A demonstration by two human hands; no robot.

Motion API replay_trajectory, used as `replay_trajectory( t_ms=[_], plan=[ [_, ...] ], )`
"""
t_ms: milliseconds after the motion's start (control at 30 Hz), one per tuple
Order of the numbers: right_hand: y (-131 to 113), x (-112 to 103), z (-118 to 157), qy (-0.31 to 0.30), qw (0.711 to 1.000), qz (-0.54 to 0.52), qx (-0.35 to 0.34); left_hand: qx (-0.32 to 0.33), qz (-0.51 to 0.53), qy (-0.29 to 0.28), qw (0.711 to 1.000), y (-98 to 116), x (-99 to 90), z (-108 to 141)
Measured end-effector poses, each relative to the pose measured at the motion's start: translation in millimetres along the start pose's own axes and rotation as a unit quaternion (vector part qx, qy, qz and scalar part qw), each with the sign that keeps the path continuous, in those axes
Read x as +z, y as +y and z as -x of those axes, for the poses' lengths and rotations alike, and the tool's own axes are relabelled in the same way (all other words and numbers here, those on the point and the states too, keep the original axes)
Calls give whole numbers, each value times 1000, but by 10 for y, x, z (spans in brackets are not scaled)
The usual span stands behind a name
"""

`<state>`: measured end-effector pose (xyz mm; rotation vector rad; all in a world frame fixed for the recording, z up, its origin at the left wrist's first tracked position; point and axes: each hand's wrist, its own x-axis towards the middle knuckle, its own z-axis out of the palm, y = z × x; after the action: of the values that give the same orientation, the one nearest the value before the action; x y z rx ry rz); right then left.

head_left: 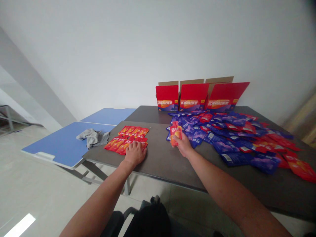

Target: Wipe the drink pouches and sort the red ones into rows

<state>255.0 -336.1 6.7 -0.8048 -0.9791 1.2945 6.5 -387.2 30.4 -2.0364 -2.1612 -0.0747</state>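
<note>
My right hand grips a red pouch with white lettering, held up over the dark table by its lower right edge. To the left, several red pouches lie flat in two overlapping rows. My left hand rests at the near right end of the front row, fingers stretched out over the last pouch. Just beyond my right hand spreads a loose heap of blue pouches and red pouches, reaching to the table's right side.
Three open red boxes stand side by side at the back, against the white wall. A blue folding table adjoins the dark table on the left, with a crumpled grey cloth on its edge.
</note>
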Motion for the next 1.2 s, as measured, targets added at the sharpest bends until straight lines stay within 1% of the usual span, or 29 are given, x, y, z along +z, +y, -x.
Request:
replay_trajectory(
  t_ms=[200, 300, 367, 400, 467, 533, 600, 700, 767, 833, 933, 1000, 1100, 1133, 1200],
  plan=[
    [19, 1, -13, 5, 1000, 4, 8, -4, -3, 27, 1000, 3, -11, 20],
    [29, 5, -19, 14, 1000, 8, 8, 4, 4, 76, 997, 66, -48, 16],
    [40, 5, -25, 19, 1000, 3, 10, 25, 34, 103, 994, 150, -82, -6],
    [47, 4, -28, 21, 1000, -2, 10, 41, 59, 107, 992, 203, -98, -23],
    [64, -3, -34, 21, 1000, -12, 8, 87, 117, 95, 985, 325, -124, -69],
    [79, -10, -38, 18, 1000, -12, 6, 143, 165, 79, 973, 453, -142, -122],
    [82, -12, -33, 11, 1000, -4, 5, 202, 189, 74, 958, 571, -163, -177],
    [56, 3, -5, -10, 1000, 11, 9, 291, 187, 89, 934, 701, -218, -260],
    [30, 18, 22, -36, 999, 25, 9, 347, 166, 108, 917, 747, -264, -317],
    [14, 28, 46, -69, 997, 43, 7, 406, 133, 120, 896, 762, -304, -372],
    [22, 20, 68, -106, 991, 84, 7, 483, 90, 117, 863, 746, -336, -437],
    [37, 8, 72, -120, 986, 112, 12, 510, 74, 104, 851, 725, -348, -462],
    [51, -4, 64, -132, 984, 116, 7, 515, 63, 87, 850, 687, -367, -473],
    [53, -4, 57, -121, 987, 109, 3, 508, 65, 84, 855, 673, -374, -472],
    [54, 0, 40, -73, 993, 96, -3, 488, 76, 82, 866, 642, -381, -467]
  ],
)
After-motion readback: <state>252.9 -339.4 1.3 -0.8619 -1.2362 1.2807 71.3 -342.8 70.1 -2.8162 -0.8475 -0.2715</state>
